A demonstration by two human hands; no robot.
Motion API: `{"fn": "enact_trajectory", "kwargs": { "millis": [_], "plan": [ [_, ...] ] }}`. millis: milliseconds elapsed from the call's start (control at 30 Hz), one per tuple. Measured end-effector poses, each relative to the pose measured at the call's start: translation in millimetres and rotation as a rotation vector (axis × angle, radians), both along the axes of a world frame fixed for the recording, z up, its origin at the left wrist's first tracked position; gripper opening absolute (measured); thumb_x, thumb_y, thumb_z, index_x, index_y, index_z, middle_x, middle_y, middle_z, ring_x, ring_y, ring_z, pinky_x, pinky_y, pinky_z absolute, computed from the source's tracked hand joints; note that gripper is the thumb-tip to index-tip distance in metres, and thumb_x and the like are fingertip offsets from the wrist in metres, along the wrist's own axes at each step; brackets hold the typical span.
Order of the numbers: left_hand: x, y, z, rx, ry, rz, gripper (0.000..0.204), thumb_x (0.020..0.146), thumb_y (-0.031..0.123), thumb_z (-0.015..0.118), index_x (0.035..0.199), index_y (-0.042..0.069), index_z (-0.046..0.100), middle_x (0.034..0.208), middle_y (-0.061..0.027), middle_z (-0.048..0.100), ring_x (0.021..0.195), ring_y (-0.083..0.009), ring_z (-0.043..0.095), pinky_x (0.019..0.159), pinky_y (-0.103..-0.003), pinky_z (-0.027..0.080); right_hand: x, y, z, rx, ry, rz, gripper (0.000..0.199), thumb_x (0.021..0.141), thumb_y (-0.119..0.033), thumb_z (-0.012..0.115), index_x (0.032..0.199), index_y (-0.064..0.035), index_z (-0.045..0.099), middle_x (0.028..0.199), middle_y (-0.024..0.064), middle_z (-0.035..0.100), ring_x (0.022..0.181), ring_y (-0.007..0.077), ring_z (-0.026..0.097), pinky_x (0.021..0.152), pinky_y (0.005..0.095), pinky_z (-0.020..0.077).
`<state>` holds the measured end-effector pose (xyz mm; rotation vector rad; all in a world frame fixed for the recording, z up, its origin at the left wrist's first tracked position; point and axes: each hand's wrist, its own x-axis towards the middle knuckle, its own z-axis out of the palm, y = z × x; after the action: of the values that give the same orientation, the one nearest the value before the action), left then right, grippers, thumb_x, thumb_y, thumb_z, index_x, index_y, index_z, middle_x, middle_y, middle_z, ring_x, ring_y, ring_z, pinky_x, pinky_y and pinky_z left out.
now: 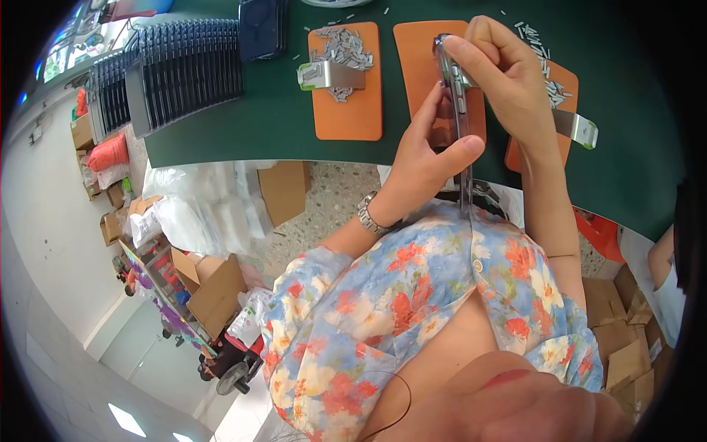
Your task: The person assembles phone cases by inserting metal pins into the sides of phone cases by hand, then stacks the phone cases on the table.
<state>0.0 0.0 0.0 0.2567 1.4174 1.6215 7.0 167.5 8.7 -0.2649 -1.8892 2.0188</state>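
A clear phone case (463,158) with a dark rim stands nearly edge-on in front of me, over the middle orange mat (416,44). My left hand (423,169) grips its left side, with the thumb along the near part and the fingers behind. At its upper end, my right hand (508,77) presses the thumb to the rim, with the other fingers curled. Whether a small piece sits under that thumb is hidden. Small grey metal pieces (346,48) lie heaped on the left orange mat (346,121), beside a bent metal strip (339,76) with a green end.
Rows of dark-edged clear cases (191,70) stand on the green table (280,132) at the left, near a dark blue stack (261,29). On the right lie another orange mat (519,155), more grey pieces (556,92) and a second metal strip (582,131). Cardboard boxes (283,191) sit below.
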Motion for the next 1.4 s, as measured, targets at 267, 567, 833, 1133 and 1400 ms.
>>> {"fn": "enact_trajectory", "kwargs": {
  "millis": [267, 567, 833, 1133, 1400],
  "plan": [
    [-3, -5, -7, 0.027, 0.18, 0.091, 0.077, 0.085, 0.031, 0.068, 0.141, -0.001, 0.027, 0.116, -0.0102, 0.051, 0.089, -0.0176, 0.059, 0.073, -0.031, 0.054, 10, -9, 1, 0.228, 0.09, -0.207, 0.023, 0.087, -0.013, 0.067, 0.079, -0.0081, 0.046, 0.08, -0.0001, 0.05, 0.071, 0.0071, 0.044, 0.06, 0.0213, 0.0353],
    [11, 19, 10, 0.539, -0.688, -0.251, 0.094, 0.071, 0.044, 0.072, 0.139, -0.006, 0.031, 0.13, -0.0234, 0.047, 0.094, -0.0331, 0.063, 0.08, -0.039, 0.055, 61, -15, 31, -0.33, 0.525, -0.057, 0.087, 0.079, -0.05, 0.069, 0.135, 0.0069, 0.033, 0.122, 0.0284, 0.048, 0.11, 0.0338, 0.055, 0.087, 0.0376, 0.0485],
    [18, 10, 19, 0.189, 0.119, -0.624, 0.115, 0.055, 0.046, 0.087, 0.141, -0.005, 0.03, 0.132, -0.0179, 0.046, 0.124, -0.0266, 0.047, 0.104, -0.038, 0.035, 118, -16, 52, -0.295, 0.422, -0.159, 0.065, 0.085, -0.052, 0.058, 0.117, 0.0041, 0.052, 0.109, 0.0231, 0.053, 0.095, 0.0258, 0.058, 0.079, 0.0329, 0.048],
    [29, -6, -22, 0.205, 0.483, -0.284, 0.11, 0.057, 0.046, 0.087, 0.138, -0.004, 0.03, 0.13, -0.0149, 0.045, 0.118, -0.028, 0.05, 0.099, -0.038, 0.041, 105, -19, 32, 0.508, 0.494, -0.354, 0.035, 0.077, -0.018, 0.076, 0.101, 0.0024, 0.062, 0.097, 0.0145, 0.06, 0.077, 0.0293, 0.061, 0.067, 0.0312, 0.0499],
    [15, 10, -43, 0.302, 0.304, -0.146, 0.121, 0.055, 0.058, 0.083, 0.142, -0.002, 0.024, 0.119, -0.0142, 0.05, 0.101, -0.0236, 0.057, 0.089, -0.037, 0.046, 122, 81, -46, 0.71, -0.248, -0.351, 0.018, 0.09, -0.01, 0.056, 0.105, -0.0022, 0.063, 0.093, 0.0043, 0.061, 0.08, 0.0179, 0.059, 0.072, 0.0279, 0.0459]
  ]
}}
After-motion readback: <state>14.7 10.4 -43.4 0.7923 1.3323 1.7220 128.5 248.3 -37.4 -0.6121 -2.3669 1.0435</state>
